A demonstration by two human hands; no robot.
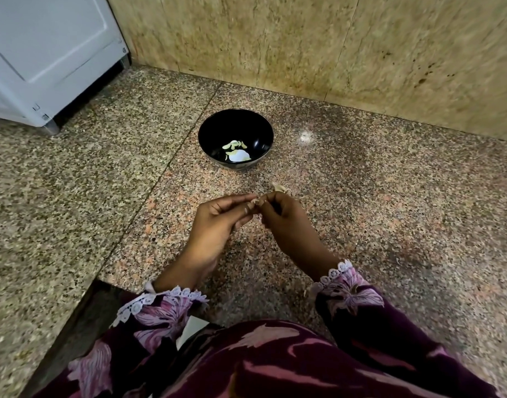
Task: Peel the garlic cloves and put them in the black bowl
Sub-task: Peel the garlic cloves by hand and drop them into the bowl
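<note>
bowl: round glossy black bowl on the speckled granite counter, ahead of my hands
in the bowl: a few pale peeled garlic cloves lying at the bottom
left hand: fingertips curled in, pinching a small garlic clove, mostly hidden
right hand: fingers curled, pinching the same clove from the other side
counter: a papery scrap of garlic skin just beyond my right hand
</note>
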